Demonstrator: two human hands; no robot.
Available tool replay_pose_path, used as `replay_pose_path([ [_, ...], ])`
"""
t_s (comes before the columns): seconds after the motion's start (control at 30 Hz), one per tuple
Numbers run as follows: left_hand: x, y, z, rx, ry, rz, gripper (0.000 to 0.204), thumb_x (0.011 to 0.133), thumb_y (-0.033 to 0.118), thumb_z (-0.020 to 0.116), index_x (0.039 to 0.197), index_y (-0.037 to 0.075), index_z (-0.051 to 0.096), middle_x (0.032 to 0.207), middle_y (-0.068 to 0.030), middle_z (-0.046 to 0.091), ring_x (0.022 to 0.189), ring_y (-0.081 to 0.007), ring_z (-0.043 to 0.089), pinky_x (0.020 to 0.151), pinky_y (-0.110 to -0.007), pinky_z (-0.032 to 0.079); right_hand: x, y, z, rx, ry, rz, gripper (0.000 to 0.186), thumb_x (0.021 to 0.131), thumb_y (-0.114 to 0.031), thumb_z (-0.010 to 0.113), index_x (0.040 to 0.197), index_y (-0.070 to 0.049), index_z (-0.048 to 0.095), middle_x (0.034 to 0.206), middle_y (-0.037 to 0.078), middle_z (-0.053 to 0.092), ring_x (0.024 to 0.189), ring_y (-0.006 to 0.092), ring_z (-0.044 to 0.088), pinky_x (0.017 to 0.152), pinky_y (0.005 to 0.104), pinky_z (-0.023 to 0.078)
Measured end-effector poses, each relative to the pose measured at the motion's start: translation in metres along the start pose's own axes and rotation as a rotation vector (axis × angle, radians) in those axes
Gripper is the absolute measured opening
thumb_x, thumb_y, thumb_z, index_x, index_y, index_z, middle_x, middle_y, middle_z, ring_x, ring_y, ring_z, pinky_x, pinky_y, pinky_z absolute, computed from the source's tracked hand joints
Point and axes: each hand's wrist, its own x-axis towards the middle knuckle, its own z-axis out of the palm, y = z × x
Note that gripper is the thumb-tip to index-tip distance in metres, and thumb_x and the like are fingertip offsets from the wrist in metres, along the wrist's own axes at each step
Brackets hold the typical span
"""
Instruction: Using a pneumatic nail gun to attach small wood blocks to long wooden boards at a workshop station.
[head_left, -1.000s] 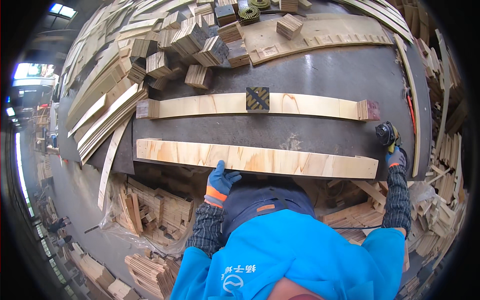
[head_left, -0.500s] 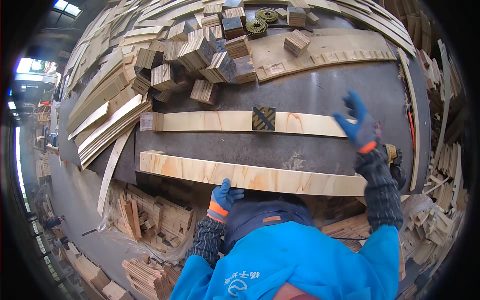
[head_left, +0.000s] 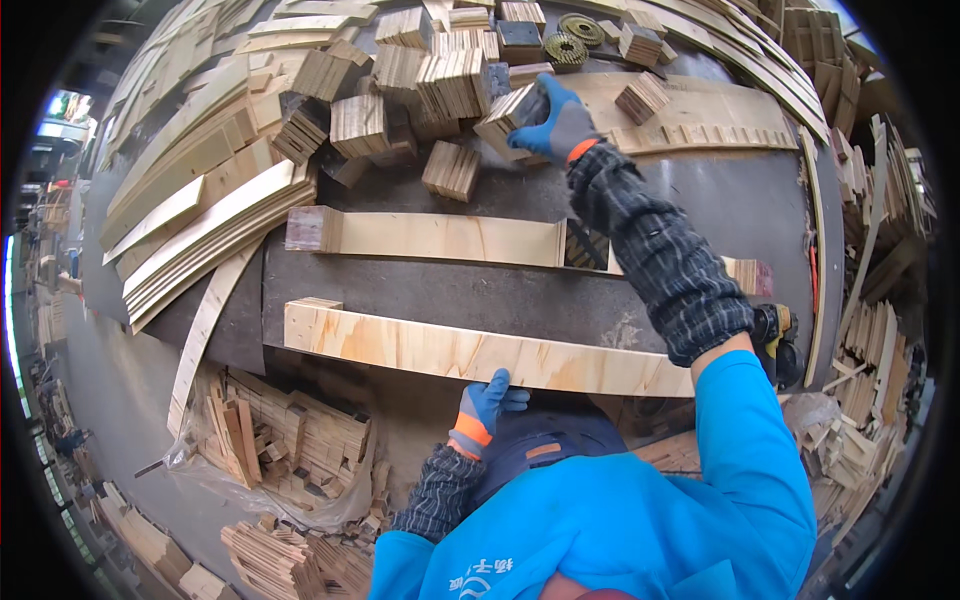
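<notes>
My right hand (head_left: 556, 122), in a blue and grey glove, reaches over the table to the pile of plywood blocks. Its thumb and fingers are closed around a layered block (head_left: 507, 118) at the pile's right side. My left hand (head_left: 488, 405), gloved likewise, is at the table's front edge, its fingers apart and touching the lower edge of the near plank (head_left: 480, 347). Behind that plank lies a second pale plank (head_left: 450, 237), with a block (head_left: 314, 229) at its left end and another (head_left: 755, 276) at its right. A dark-faced block (head_left: 583, 247) at its middle is partly behind my right sleeve.
Stacked strips (head_left: 220, 235) cover the table's left side. Behind the pile sit two nail coils (head_left: 566, 50) and a wide board (head_left: 700, 108) with a loose block (head_left: 642, 98) on it. A power tool (head_left: 775, 330) stands at the right. Offcuts fill a plastic-lined container (head_left: 300, 440) below.
My right hand has swung from the right end of the far plank leftward and away from me, and has closed on a block. My left hand remains at the near plank. The view has shifted slightly.
</notes>
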Motion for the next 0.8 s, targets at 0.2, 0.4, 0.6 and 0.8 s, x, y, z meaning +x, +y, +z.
replay_pose_path([
  [0.2, 0.000, 0.001, 0.001, 0.058, -0.106, -0.010, 0.056, 0.113, 0.045, 0.060, 0.127, -0.009, 0.069, 0.102, -0.0228, 0.080, 0.086, -0.0313, 0.079, 0.083, -0.040, 0.065, -0.115, 0.017, -0.154, -0.311, -0.001, -0.242, 0.104, 0.071, -0.018, 0.096, 0.162, -0.007, 0.047, 0.146, 0.022, 0.061, 0.132, 0.0366, 0.064, 0.110, 0.0442, 0.055],
  [0.4, 0.001, -0.005, -0.001, 0.038, -0.033, 0.112, 0.059, 0.113, 0.046, 0.060, 0.131, -0.010, 0.066, 0.102, -0.0238, 0.080, 0.087, -0.0323, 0.080, 0.082, -0.042, 0.067, -0.217, 0.090, -0.163, -0.454, -0.196, -0.073, 0.095, 0.077, -0.015, 0.088, 0.160, -0.002, 0.044, 0.148, 0.029, 0.058, 0.134, 0.0481, 0.060, 0.112, 0.0502, 0.053],
  [0.6, 0.008, -0.013, -0.010, 0.008, -0.050, 0.074, 0.058, 0.113, 0.044, 0.061, 0.137, -0.009, 0.064, 0.113, -0.0240, 0.078, 0.093, -0.0343, 0.080, 0.086, -0.047, 0.067, -0.219, 0.115, -0.102, -0.525, -0.205, -0.224, 0.099, 0.074, -0.015, 0.088, 0.161, -0.002, 0.042, 0.149, 0.026, 0.059, 0.135, 0.0437, 0.061, 0.112, 0.0490, 0.054],
  [0.8, 0.019, -0.025, -0.017, -0.180, -0.138, 0.113, 0.061, 0.110, 0.044, 0.064, 0.152, -0.001, 0.056, 0.139, -0.0206, 0.071, 0.124, -0.0389, 0.071, 0.099, -0.055, 0.063, -0.211, 0.115, -0.096, -0.470, -0.259, -0.276, 0.109, 0.070, -0.019, 0.091, 0.163, -0.002, 0.038, 0.147, 0.024, 0.061, 0.132, 0.0431, 0.062, 0.111, 0.0496, 0.054],
])
